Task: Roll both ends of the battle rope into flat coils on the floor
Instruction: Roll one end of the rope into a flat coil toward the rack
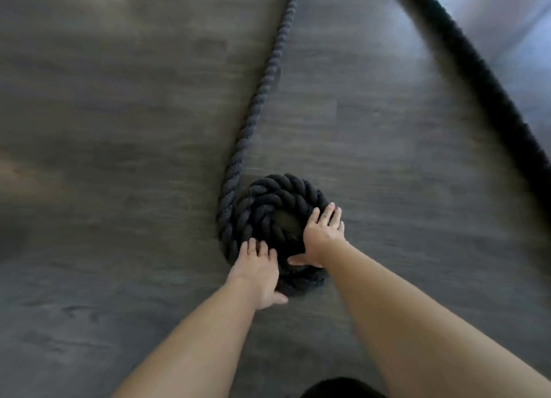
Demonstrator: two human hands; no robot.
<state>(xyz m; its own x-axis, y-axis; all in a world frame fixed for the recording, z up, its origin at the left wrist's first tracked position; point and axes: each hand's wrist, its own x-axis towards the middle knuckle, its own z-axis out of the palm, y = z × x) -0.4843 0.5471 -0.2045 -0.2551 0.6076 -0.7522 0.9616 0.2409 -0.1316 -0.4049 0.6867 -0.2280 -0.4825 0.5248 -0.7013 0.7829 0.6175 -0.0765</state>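
A black twisted battle rope (262, 93) lies on a grey wood-grain floor (119, 129). Its near end is wound into a flat coil (268, 207) of several turns, lying near the middle of the view, just beyond the person's arms. From the left edge of the coil the free length runs away toward the far side, its long axis going near-to-far and leaning slightly right, and leaves the view at the top.

A second stretch of rope (477, 78), blurred, sweeps from the top right of centre down to the right edge, well apart from the coil.

The left hand (256, 272) lies on the near-left rim of the coil, fingers straight and spread over the outer turns, thumb at the near edge. The right hand (322, 233) lies flat on the right part of the coil, fingers extended toward the far side, thumb pointing left over the centre. Neither hand curls round the rope; both press on it with open palms.

A dark shape sits at the bottom edge between the forearms, too cut off to identify.
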